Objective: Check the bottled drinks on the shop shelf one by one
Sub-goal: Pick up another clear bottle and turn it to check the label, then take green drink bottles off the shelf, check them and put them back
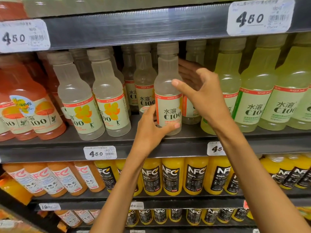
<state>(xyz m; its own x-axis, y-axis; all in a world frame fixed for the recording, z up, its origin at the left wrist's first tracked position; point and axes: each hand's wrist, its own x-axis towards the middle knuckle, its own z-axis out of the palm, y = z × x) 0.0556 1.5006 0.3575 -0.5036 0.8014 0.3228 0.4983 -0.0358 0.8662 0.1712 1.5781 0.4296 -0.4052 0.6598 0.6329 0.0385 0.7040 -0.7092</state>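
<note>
A dark grey metal shop shelf [107,145] runs across in tiers, its front rails carrying white paper price tags [100,152] marked 4.50. On the middle tier stand rows of plastic drink bottles: orange-red ones [42,115] at the left, cloudy pale ones with yellow fruit on the label [111,101] next, and yellow-green ones [255,98] at the right. The tier below holds bright yellow juice bottles with black NFC labels [173,175], with paler orange ones [67,179] beside them to the left. Near the front edge of the middle tier, about mid-frame, stands upright the cloudy pale plastic bottle with a cream and red C100 label [168,105]. The person's left hand [151,130] grips its base, thumb across the front just under the label and fingers curled round the left side. The right hand [200,91] is spread loosely by the bottle's shoulder, thumb tip touching the front, the fingers reaching behind it.
</note>
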